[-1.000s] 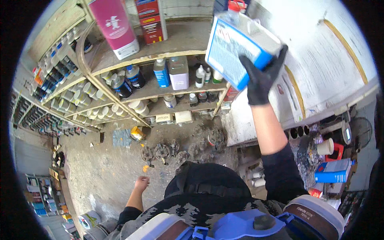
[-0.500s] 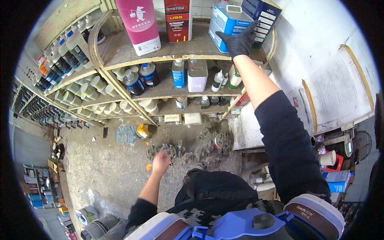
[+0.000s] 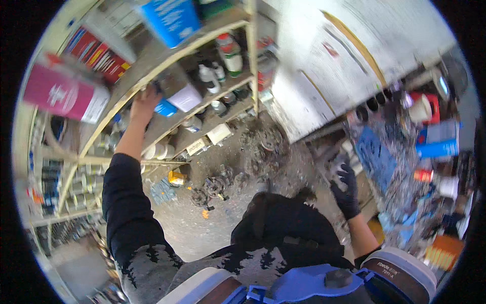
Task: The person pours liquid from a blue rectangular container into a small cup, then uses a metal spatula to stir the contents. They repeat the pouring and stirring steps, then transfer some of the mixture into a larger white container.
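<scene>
My bare left hand [image 3: 144, 103] reaches past the upper shelf's edge, its fingers curled at the top of a small blue-labelled can [image 3: 165, 108]. Those fingers are blurred and partly cover the can's upper end. Close beside that can stands a lavender rectangular can [image 3: 184, 96]. Down at the right, my right hand [image 3: 346, 193] in a black glove hangs in the air near the bench, fingers apart and slightly bent. Pale grey shows between its fingers; I make out no held thing there.
Above stand a big blue can [image 3: 172, 23], a red can [image 3: 97, 53] and a pink can [image 3: 66, 93]. White bottles [image 3: 208, 78] share the middle shelf. A cluttered bench [image 3: 390, 177] is at the right. Dark crusted lumps [image 3: 215, 187] and a yellow container [image 3: 176, 178] lie on the floor.
The view has swung to the right. My right hand has left the big blue can and come down beside the bench. My left hand has risen from low down to the shelf.
</scene>
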A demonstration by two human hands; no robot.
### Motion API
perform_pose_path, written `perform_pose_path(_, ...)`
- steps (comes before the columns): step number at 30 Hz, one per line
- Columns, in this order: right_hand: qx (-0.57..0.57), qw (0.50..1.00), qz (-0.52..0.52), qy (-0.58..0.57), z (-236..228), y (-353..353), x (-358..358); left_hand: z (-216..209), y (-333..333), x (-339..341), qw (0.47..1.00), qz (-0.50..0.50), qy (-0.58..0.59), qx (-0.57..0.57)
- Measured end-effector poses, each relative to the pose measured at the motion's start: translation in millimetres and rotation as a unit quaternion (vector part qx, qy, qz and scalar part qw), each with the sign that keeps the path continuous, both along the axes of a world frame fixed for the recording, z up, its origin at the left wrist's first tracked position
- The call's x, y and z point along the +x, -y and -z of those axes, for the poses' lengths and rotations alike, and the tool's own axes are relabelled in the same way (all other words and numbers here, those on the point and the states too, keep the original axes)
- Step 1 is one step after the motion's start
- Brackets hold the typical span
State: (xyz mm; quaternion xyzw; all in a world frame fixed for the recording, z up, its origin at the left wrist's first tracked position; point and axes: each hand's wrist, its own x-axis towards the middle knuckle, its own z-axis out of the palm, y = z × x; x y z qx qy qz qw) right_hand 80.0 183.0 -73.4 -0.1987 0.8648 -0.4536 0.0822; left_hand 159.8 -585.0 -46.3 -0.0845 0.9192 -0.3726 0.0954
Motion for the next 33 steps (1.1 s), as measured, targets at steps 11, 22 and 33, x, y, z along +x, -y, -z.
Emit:
perform_pose_path(11,-0.049,0.979,0.177,0.091,16.2,-99.1,76.0,-66.9,-84.8,15.8,0.983,-0.012,0.106,0.147)
perform_pose_path(22,0.022,0.989,-0.072,-0.124,-98.5,-61.1,15.4,-136.1,-555.6,-52.7,0.728,0.262,0.054,0.631)
perform_pose_path(33,0.055,0.98,0.039,-0.187,-108.1,-245.5,10.3,-158.8,-717.8,-129.1,0.712,0.593,0.114,0.358)
